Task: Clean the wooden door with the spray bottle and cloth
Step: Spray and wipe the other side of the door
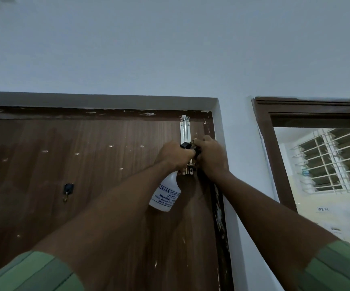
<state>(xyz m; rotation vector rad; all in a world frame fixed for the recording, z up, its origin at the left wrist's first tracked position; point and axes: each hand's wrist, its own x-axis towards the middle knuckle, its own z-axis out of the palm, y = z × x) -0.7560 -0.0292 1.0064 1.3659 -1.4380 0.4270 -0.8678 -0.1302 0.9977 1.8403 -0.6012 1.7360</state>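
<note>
Reaching up with both arms, the person works near the top right corner of the brown wood-grain laminate door [86, 164], whose smooth face is flecked with small white paint chips. The left hand [174, 154] has its fingers [187, 155] curled tight round the neck of a white translucent plastic spray bottle [166, 194] — a rounded, tapering body with a blue-printed label, hanging tilted below the fist and just in front of the door, with its black plastic trigger head [185, 145] poking out above the knuckles. The right hand [210, 156] is bunched just beside it, fingers curled over something dark at the bolt; what it grips is too hidden to name, and no cloth can be told apart. Between the two hands runs a shiny, narrow metal tower bolt [185, 131], mounted upright on the door and reaching the dark, scuffed door frame [107, 113]. Lower left on the door sits a small black hook [68, 191]. Green ribbed sleeves [33, 271] cover the upper arms. To the right, a dark wooden-framed opening [274, 164] shows a window with white metal bars [329, 160].
</note>
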